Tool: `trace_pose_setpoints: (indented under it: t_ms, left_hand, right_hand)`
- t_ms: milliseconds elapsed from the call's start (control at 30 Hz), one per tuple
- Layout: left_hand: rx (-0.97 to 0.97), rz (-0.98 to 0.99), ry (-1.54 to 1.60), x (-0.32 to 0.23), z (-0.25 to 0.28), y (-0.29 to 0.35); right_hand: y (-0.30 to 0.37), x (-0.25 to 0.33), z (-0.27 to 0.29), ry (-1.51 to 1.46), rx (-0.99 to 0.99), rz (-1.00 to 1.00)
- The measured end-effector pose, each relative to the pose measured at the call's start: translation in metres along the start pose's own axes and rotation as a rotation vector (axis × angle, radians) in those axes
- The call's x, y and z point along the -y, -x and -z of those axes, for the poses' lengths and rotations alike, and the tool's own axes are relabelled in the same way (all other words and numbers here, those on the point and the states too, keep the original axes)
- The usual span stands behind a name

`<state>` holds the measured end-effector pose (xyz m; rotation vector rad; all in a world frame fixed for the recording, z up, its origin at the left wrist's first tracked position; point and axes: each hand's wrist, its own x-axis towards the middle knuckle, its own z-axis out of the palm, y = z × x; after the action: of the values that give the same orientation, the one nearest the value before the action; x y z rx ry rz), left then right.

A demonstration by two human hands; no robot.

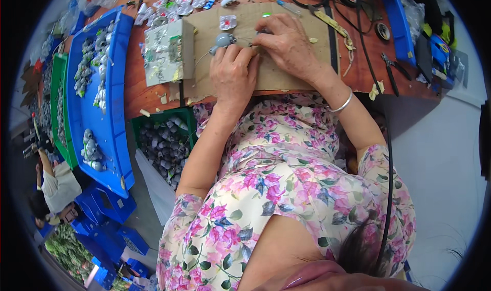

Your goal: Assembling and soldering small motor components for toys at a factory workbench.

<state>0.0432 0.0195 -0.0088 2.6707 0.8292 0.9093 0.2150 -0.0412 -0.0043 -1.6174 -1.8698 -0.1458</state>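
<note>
On a cardboard sheet (pixel 302 76), both my hands work close together over thin wires. My left hand (pixel 232 76) is closed, fingertips pinched near the wires; what they grip is too small to make out. A small rounded grey part (pixel 223 40) lies just beyond its knuckles, with thin leads running from it. My right hand (pixel 291 45) is closed too, its thumb and fingers pinched round a small dark piece, mostly hidden. Past the hands sits a clear plastic piece with a red centre (pixel 228 22). A box-shaped block (pixel 164 53) with a green patch stands left of the hands.
At left stand a long blue tray (pixel 97 137) with grey parts and a green tray (pixel 59 106). A green bin (pixel 192 124) of grey parts is below the table edge. Pliers (pixel 391 73), tape (pixel 382 31), a screwdriver (pixel 281 3) and cables lie right and far. A person (pixel 56 183) is at far left.
</note>
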Motion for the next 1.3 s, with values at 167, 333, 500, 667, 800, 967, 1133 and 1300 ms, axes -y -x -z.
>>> trace_pose_setpoints:
  t_ms: [167,333,500,667,800,967,1133,1300]
  left_hand:
    - [-0.019,-0.135,0.032,-0.004,-0.001,-0.003]
    - [-0.015,-0.133,0.068,-0.004,-0.001,-0.004]
    - [0.005,-0.113,0.089,-0.001,0.000,-0.002]
    - [-0.022,-0.086,0.131,0.002,0.002,-0.001]
    - [-0.044,-0.055,0.150,0.003,0.001,0.002]
    - [-0.055,-0.020,0.153,0.005,0.005,0.007]
    - [-0.061,-0.002,0.146,0.004,0.006,0.007]
    - [-0.076,-0.019,0.141,0.005,0.007,0.008]
  right_hand:
    - [0.000,0.002,-0.002,-0.015,0.015,0.021]
    - [0.024,-0.006,0.026,-0.109,-0.157,-0.057]
    - [0.056,-0.031,0.058,0.233,-0.170,-0.309]
    - [0.052,-0.061,0.063,0.423,-0.080,-0.280]
    - [0.056,-0.057,0.064,0.416,-0.065,-0.284]
    - [0.057,0.005,0.074,0.228,0.020,-0.154]
    - [0.050,0.035,0.051,0.102,0.160,-0.114]
    - [0.043,0.041,0.033,0.069,0.187,-0.115]
